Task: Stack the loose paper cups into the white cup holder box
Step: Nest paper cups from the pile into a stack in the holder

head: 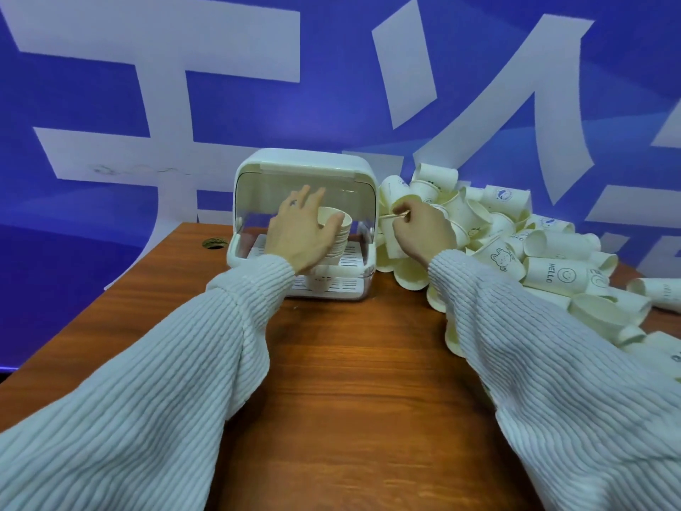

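Inside the open white cup holder box [306, 167], a nested stack of paper cups [337, 234] stands on the slatted tray, the left hand [300, 234] wrapped around it. Just right of the box, the right hand [420, 230] pinches what seems a cup rim at the loose cup pile [534, 245] on the wooden table [350, 363].
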The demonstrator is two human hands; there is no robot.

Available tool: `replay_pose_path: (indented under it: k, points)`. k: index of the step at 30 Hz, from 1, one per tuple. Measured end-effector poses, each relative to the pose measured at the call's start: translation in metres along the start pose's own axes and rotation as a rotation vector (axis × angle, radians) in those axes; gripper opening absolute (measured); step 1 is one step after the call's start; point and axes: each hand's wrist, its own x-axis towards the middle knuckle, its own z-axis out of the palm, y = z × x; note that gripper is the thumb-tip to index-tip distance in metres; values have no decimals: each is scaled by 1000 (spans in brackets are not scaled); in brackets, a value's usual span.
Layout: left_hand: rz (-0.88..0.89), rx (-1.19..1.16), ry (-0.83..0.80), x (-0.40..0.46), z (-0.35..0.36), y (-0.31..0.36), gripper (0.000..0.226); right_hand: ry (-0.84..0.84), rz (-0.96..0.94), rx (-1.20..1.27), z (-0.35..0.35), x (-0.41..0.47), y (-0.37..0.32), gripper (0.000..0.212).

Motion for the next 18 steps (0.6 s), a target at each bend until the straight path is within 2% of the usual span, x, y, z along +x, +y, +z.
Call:
replay_pose_path:
  k: [2,4,7,10,12,15,18]
  points:
    - [51,-56,132,-10,5,7,61,28,-55,-78,0,3,7,34]
    - [76,-55,166,-15,13,10,57,34,-99,-161,-1,7,9,40]
    - [98,-9,182,-21,24,10,55,-62,-97,-276,1,14,7,50]
    - [105,4,193,-25,30,6,56,-123,-65,-349,7,20,9,35]
    - [121,21,223,-27,31,3,56,-61,-73,-354,5,18,10,27]
    - [265,40,315,-31,28,8,54,70,-58,-253,-12,9,10,18]
    - [388,25,271,-32,28,25,62,87,-79,78,-31,-4,14,18]
